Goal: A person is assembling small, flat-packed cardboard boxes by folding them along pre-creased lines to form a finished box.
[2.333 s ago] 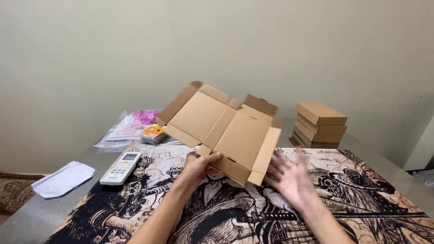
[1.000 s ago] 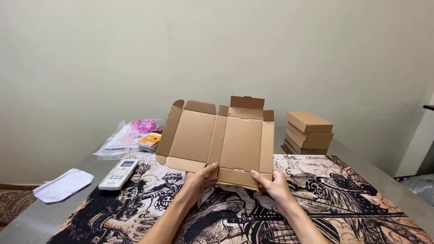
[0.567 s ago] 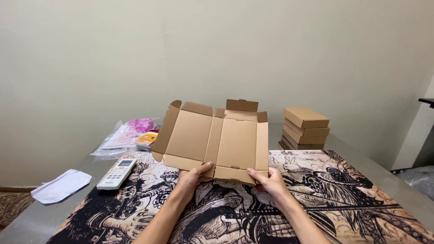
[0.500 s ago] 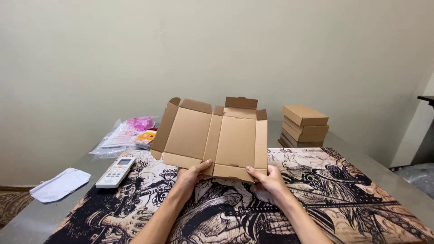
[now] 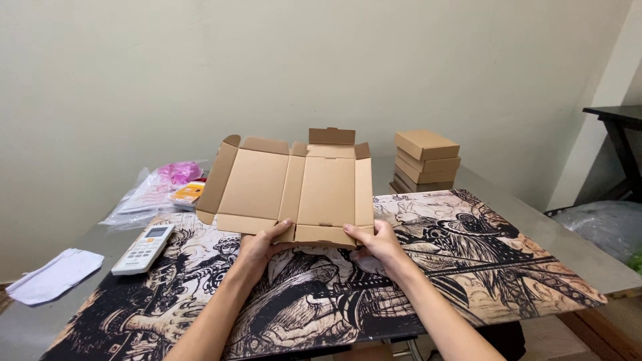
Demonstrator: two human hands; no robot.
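Since a moment ago I have tipped the flat cardboard mailer box (image 5: 294,190) more upright and squared it toward me; folding its walls looks close. My left hand (image 5: 257,244) and right hand (image 5: 378,242) pinch its near edge above the printed desk mat (image 5: 468,267). Its panels hold nothing. Closed boxes (image 5: 425,160) stand stacked behind.

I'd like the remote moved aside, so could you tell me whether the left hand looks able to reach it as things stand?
Probably yes: the remote lies in the open left of the left hand, nothing between them, though that hand would first have to let go of the cardboard box.
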